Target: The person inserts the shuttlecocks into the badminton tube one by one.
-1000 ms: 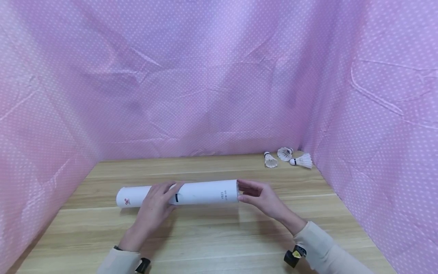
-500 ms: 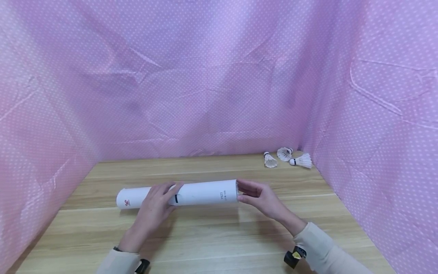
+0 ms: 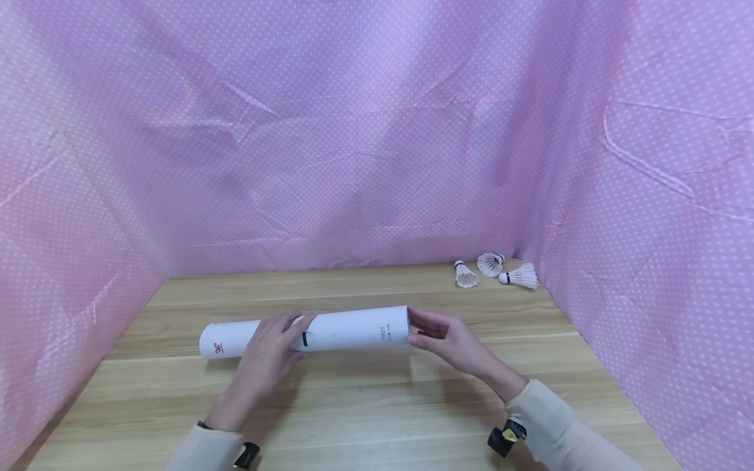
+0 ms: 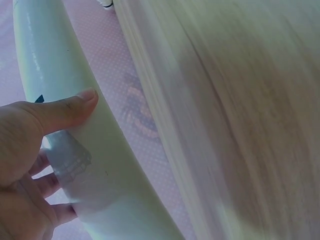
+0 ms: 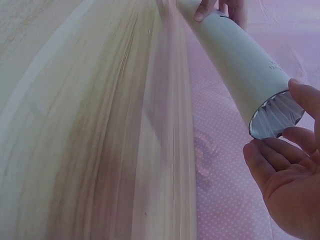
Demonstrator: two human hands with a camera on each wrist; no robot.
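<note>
A long white shuttlecock tube [image 3: 353, 330] lies sideways between the hands, close over the wooden table, its right end a little higher than its left. My left hand [image 3: 268, 353] grips it around the middle; in the left wrist view the thumb [image 4: 80, 107] crosses one side and the fingers wrap the other. At the open right end, the thumb and fingertips of my right hand [image 3: 450, 340] hold the rim from opposite sides. Pale, pleated feathers [image 5: 275, 117] show inside that opening in the right wrist view.
Several white feather shuttlecocks lie in the table's back right corner, among them one on its side [image 3: 520, 277] and one with its skirt facing forward [image 3: 490, 264]. Pink dotted cloth [image 3: 353, 163] hangs around the back and sides of the table [image 3: 377, 418].
The tube's right end has risen very slightly, together with my right hand. Both hands keep their places on the tube, and the loose shuttlecocks have not moved.
</note>
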